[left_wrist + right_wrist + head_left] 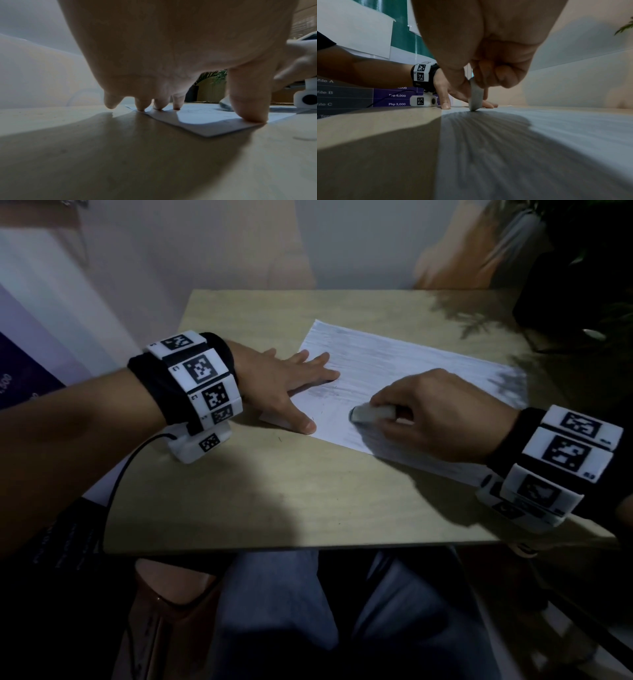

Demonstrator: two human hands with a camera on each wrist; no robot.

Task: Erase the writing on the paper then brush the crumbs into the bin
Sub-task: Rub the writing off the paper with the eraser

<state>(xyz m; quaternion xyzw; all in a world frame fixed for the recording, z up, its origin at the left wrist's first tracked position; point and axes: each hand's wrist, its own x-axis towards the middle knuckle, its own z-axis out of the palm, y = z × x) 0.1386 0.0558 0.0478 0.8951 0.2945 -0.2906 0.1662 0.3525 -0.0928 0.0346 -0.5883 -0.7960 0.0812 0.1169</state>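
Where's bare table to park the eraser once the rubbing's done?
Free: the wide strip of table between the near edge and the paper, and the far-left corner behind the left hand. Crowded: the paper's near-left end, where the right hand holds the eraser.

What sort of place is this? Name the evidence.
Probably an office or shop counter corner: a small wooden desk, a purple price chart listing peso amounts on the wall, and a potted plant.

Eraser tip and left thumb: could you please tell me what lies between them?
Only bare paper, faintly smudged, between the eraser and the left hand thumb, per the head view.
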